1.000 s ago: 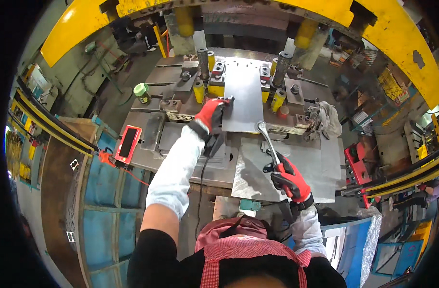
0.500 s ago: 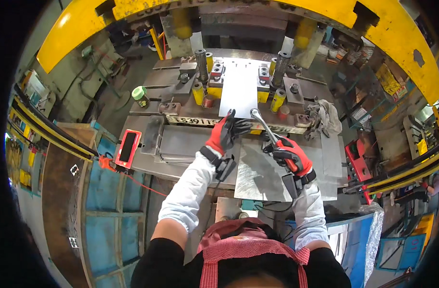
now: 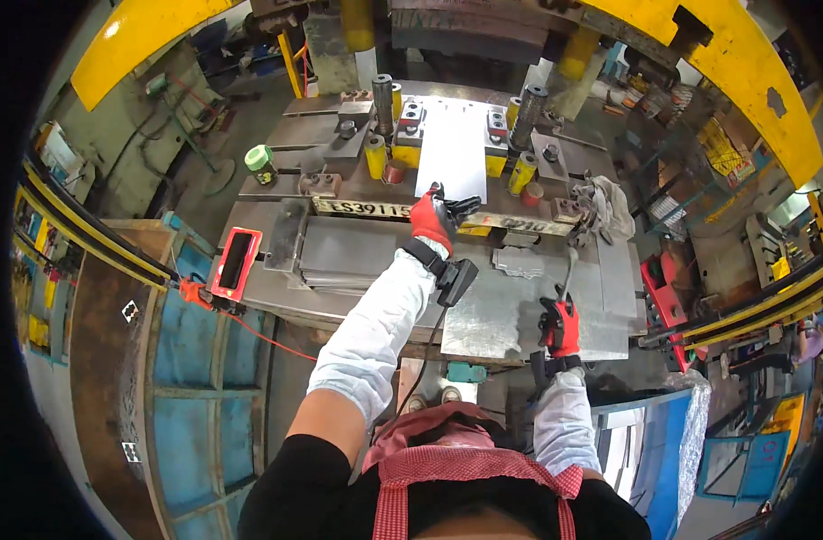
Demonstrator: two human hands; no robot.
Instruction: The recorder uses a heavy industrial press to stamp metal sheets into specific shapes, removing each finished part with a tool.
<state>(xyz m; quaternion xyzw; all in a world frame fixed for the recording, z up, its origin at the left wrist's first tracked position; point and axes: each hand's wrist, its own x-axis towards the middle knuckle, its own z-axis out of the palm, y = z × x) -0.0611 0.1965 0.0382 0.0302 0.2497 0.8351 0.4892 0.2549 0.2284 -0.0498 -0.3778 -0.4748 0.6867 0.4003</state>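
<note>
A bright, flat sheet (image 3: 454, 148) lies on the die between the guide posts, its near end over the front edge. My left hand (image 3: 435, 220), in a red and black glove, is at that near end with thumb and fingers apart. Lower right, my right hand (image 3: 560, 326), gloved alike, is closed round a wrench-like metal tool (image 3: 571, 265). The tool points away from me above a wide metal plate (image 3: 492, 319). Several thin notched metal pieces (image 3: 518, 261) lie on that plate, left of the tool.
A stack of grey sheets (image 3: 348, 252) lies left of my left hand. A red-framed dark device (image 3: 237, 263) and a green-lidded jar (image 3: 259, 164) stand further left. Grey rags (image 3: 605, 211) lie at right. Yellow press framing (image 3: 736, 54) arches overhead.
My right hand has drawn the tool back from the sheet's near end, down and right over the plate. My left hand stays by the sheet. The view has shifted slightly.
</note>
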